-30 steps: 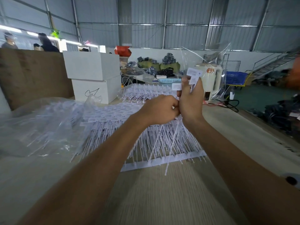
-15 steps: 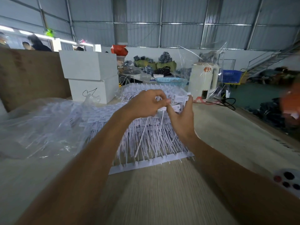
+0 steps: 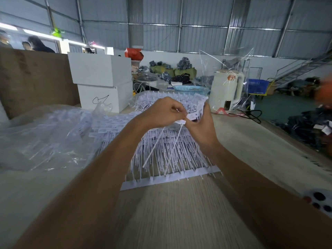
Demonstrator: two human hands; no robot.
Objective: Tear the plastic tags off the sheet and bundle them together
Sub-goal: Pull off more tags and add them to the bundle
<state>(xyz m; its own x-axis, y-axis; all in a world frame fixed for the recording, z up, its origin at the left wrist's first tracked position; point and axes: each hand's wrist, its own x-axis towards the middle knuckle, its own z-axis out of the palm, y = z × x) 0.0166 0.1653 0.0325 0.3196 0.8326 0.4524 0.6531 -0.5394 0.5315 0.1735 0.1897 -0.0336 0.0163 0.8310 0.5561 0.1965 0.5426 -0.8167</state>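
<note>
Both hands have dropped from their raised position of a second ago and now work low at the centre of the frame, just above the sheet. The left hand (image 3: pixel 162 112) curls its fingers and pinches the flat head of a thin white plastic tag (image 3: pixel 181 121). The right hand (image 3: pixel 201 125) meets it fingertip to fingertip, gripping the same cluster of tag heads, so the two hands are together. Two loose tails hang from the pinch, slanting down and left.

Beneath them, in the middle of the frame, lies the white moulded sheet of tags (image 3: pixel 170 178), its spine strip nearest the viewer, on a pale wooden table (image 3: pixel 179 212). Its tags are too many and too fine to count. A second heap of tags in a clear plastic bag (image 3: pixel 45 133) fills the left of the frame.

The tags look very light, springy and slick, likely to snap cleanly at the joint. The head seems the best place to hold, since the tails would slip and splay.

Two white cardboard boxes (image 3: pixel 102 81) are stacked at upper left; one cream electric kettle (image 3: pixel 227 90) stands at upper right.
</note>
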